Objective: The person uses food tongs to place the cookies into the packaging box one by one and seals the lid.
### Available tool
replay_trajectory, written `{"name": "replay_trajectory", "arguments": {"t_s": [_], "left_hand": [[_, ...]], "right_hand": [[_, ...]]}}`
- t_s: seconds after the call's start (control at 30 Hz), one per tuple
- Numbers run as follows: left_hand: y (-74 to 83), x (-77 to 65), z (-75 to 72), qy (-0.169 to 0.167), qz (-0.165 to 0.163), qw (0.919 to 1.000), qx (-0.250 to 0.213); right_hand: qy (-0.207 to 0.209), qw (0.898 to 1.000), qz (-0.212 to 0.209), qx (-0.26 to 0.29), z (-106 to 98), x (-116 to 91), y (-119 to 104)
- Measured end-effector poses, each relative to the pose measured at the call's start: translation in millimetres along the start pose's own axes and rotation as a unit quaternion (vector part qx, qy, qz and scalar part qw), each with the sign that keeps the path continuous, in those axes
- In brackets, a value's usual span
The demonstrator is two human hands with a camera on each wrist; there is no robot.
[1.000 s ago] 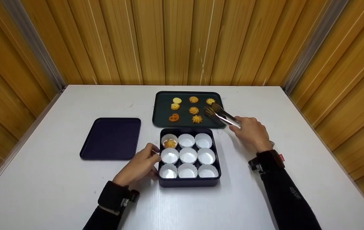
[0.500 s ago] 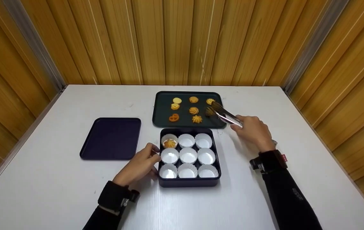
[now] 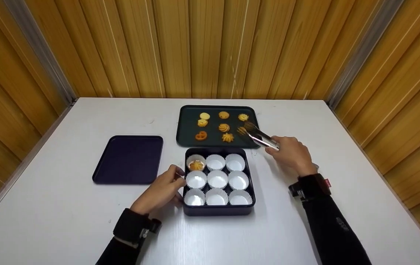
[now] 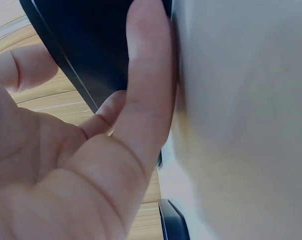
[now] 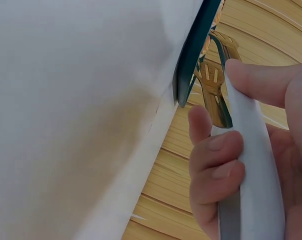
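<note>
Tongs (image 3: 263, 142) drawn slightly back since half second ago, tips standing a little more off far-right cookie (image 3: 243, 117); left grip (image 3: 160, 190) and box (image 3: 218, 210) unmoved. Right grip (image 3: 291, 154) curled round tongs; whether tips pinch anything, cannot tell. Ahead-left of it: green tray (image 3: 189, 115) bearing cookies (image 3: 224, 127). Sideways swing or hard squeeze could scatter or crumble them. Left grip: relaxed fingers against box; careless push could slide it. Ahead-left of that grip: flat purple tray (image 3: 128, 159).

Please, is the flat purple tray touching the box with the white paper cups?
Apart. The head view shows a strip of white table between the purple tray and the box.
</note>
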State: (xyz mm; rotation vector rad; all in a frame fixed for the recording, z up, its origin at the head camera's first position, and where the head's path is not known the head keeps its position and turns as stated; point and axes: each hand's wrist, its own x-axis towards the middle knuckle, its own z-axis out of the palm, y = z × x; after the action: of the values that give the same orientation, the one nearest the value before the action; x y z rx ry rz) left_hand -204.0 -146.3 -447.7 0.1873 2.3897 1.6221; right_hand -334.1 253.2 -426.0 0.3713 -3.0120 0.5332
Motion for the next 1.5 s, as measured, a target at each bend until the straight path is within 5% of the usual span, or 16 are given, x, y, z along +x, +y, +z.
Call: {"name": "replay_trajectory", "arguments": {"t_s": [0.5,0.97,1.5], "left_hand": [[-1.1,0.3,0.6,0.004,0.003,1.0,0.007],[0.3,1.6,1.3,0.002,0.002,0.9999,0.014],[-1.6,2.0,0.0,0.003,0.001,1.0,-0.004]], "right_hand": [[0.026,1.0,-0.015,-0.004,7,-8,9],[0.002,0.999,-0.031,-0.017,-18,-14,10],[0.02,0.99,-0.135,0.02,-37,-59,-25]]}}
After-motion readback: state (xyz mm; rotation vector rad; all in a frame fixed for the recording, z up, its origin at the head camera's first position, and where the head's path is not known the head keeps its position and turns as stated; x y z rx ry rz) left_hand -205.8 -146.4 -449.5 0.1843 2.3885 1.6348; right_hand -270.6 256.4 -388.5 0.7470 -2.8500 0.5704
